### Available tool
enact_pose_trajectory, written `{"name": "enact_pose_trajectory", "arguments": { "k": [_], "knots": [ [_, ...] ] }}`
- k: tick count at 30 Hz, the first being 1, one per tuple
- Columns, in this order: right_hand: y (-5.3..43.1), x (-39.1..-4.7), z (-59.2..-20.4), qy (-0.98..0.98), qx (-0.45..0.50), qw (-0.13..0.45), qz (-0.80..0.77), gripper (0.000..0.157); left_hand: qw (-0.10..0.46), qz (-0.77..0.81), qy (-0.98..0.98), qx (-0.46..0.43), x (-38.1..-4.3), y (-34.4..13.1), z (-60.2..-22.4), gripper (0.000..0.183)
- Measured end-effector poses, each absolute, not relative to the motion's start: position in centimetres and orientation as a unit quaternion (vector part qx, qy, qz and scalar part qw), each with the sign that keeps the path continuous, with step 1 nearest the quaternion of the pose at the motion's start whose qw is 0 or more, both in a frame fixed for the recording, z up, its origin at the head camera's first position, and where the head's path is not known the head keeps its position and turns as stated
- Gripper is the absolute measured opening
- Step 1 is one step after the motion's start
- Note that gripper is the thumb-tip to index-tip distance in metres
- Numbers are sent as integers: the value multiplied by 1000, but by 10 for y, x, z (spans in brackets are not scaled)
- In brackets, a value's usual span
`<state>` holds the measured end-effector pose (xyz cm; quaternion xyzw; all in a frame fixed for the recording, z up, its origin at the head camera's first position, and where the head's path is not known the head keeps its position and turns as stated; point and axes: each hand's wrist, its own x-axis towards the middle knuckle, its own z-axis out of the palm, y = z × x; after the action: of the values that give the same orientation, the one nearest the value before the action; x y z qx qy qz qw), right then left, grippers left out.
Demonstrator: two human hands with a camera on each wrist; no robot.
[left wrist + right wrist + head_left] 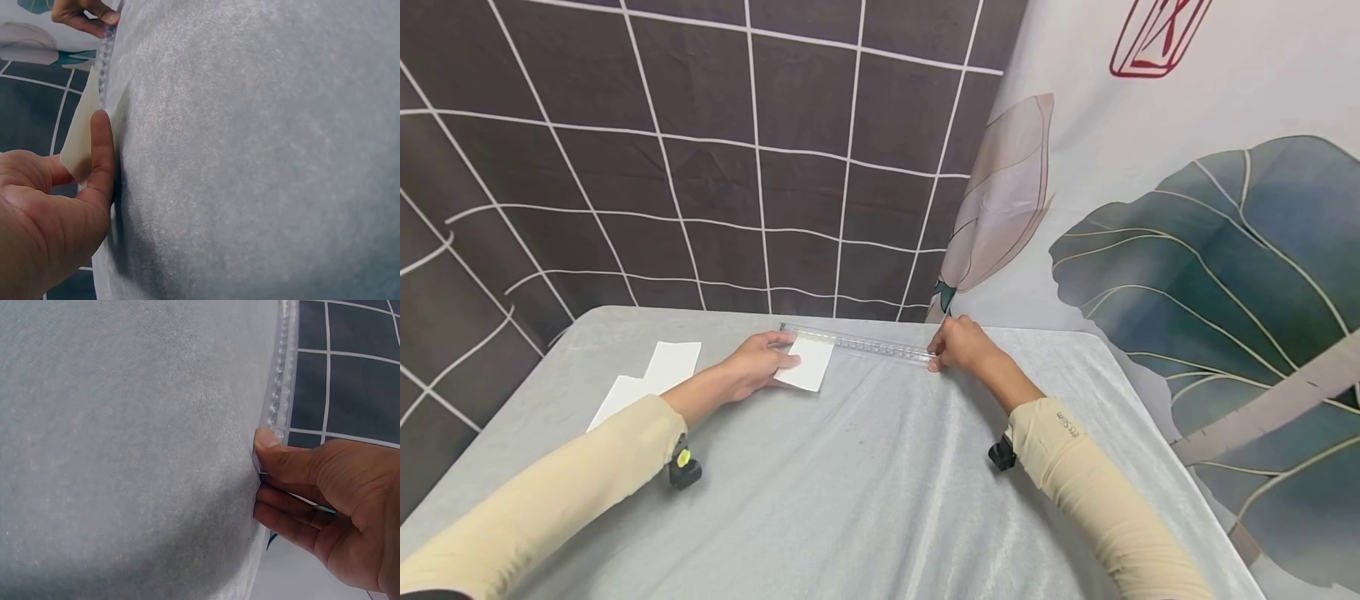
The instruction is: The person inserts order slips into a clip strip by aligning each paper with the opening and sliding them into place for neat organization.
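Note:
A clear plastic ruler (880, 346) stretches between the two hands near the table's far edge. My left hand (751, 367) pinches a small white piece of paper (808, 367), thumb on top, at the ruler's left end. The paper overlaps the ruler there in the head view. In the left wrist view the paper (80, 139) stands tilted between thumb and fingers, close over the cloth. My right hand (967, 343) grips the ruler's right end; the right wrist view shows the thumb pressed on the ruler (282, 378), with the other fingers curled beneath.
Two white pieces of paper (673, 365) lie on the left of the table, partly behind the left forearm. Grey cloth covers the table (850, 483). A dark gridded curtain (700, 175) hangs behind, and a leaf-printed curtain (1225, 250) hangs at the right.

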<state>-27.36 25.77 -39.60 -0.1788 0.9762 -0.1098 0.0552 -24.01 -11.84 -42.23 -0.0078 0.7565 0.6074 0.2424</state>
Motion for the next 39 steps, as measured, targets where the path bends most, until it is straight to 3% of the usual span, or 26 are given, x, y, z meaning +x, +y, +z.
{"name": "enact_pose_trajectory", "arguments": {
  "k": [39],
  "knots": [
    [257,-274,-396,976,-170,61,-119,29,247,624,742,-1,-242,-111,-425,66]
  ]
}}
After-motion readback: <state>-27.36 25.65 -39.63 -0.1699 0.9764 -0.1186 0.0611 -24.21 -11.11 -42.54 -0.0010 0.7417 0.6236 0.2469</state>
